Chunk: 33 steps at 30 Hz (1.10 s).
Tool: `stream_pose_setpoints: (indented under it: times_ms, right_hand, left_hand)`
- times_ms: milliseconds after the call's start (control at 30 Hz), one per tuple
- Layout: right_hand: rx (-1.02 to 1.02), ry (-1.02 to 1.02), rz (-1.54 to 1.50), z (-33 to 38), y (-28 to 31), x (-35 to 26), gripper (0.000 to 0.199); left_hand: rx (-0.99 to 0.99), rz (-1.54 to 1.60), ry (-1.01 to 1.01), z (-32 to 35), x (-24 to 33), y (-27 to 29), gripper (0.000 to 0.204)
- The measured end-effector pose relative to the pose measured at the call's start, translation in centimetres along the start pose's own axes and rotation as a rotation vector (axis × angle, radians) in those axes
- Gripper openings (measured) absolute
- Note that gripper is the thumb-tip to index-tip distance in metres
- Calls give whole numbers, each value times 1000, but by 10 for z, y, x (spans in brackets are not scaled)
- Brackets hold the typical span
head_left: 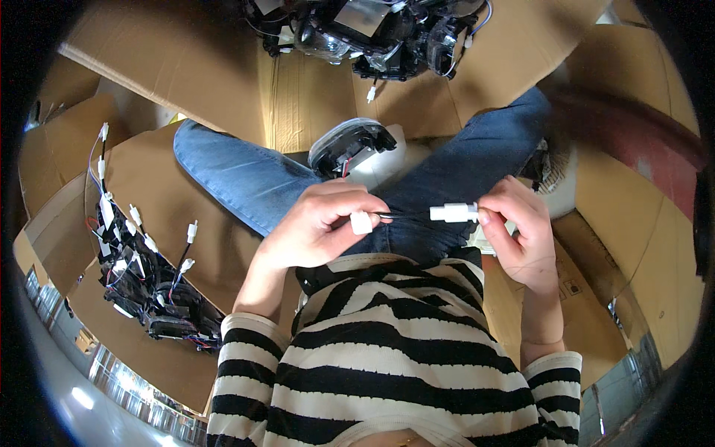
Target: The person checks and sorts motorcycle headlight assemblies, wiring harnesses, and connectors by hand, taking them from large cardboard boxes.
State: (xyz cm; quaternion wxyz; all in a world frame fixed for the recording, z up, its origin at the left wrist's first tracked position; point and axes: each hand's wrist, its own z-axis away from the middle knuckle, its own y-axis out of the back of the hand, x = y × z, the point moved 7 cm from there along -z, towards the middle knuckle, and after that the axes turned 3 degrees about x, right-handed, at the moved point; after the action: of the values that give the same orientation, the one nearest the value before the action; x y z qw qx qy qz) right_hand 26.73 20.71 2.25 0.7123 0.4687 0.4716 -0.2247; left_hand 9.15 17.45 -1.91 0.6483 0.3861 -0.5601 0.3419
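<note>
My left hand [320, 225] is closed, pinching a thin black cable [398, 216] between thumb and forefinger. A small white piece [362, 223] sits at that thumb tip; its kind is hard to tell. The cable runs across to a white plug connector [451, 213], whose right end my right hand [520, 232] pinches between thumb and fingers. Beyond my left hand, a rounded lamp unit [346, 147] with a clear rim, black housing and a red wire rests between my legs. Whether the cable joins this lamp is hidden behind my left hand.
An open cardboard box [313, 104] stands in front, with several black lamp units [387, 41] at its far side. To the left, another box [201, 223] has a pile of black lamp parts [153, 287] with white connectors. Cardboard [622, 201] and a dark red surface [633, 127] lie on the right.
</note>
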Motion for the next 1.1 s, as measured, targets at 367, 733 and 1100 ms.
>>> stream_pose_setpoints:
  times_ms: [367, 733, 1100]
  right_hand:
    - [-70, -127, -383, 20, -10, 21, 9]
    - [-195, 58, -300, 9, -23, -2, 5]
    - [-126, -62, -311, 18, -15, 19, 7]
  left_hand:
    - [882, -800, 660, 172, 133, 133, 31]
    - [568, -1958, 1163, 273, 181, 204, 41]
    - [359, -1231, 274, -225, -24, 123, 31]
